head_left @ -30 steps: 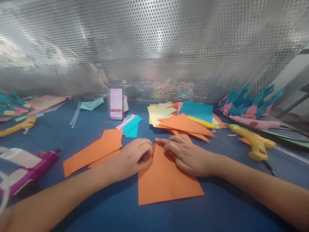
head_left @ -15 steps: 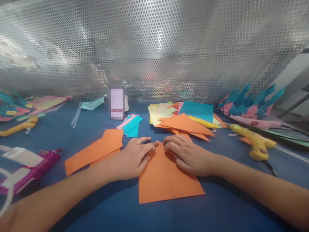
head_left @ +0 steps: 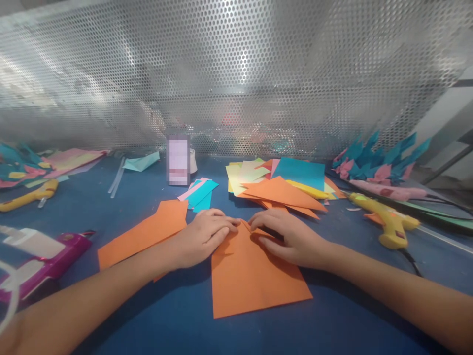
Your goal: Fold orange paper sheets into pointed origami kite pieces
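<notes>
Looking at a blue tabletop (head_left: pixel 258 337) with a creased orange paper sheet (head_left: pixel 254 281) front and center, basically unmoved since half a second ago. Now seeing the right hand (head_left: pixel 291 239) half-open on its upper right, thumb spread wider from the fingers. Left hand (head_left: pixel 205 238) at top left with fingers bunched; can't tell about any grip.

Moderate light, bright glare on perforated metal (head_left: pixel 242 64) beyond the left hand (head_left: pixel 207 235) and right hand (head_left: pixel 291 239), soft shadows under both on orange paper (head_left: pixel 258 283), pixelated upright rectangle (head_left: pixel 178 160) past the left hand, stretched, soft edges farthest from both.
</notes>
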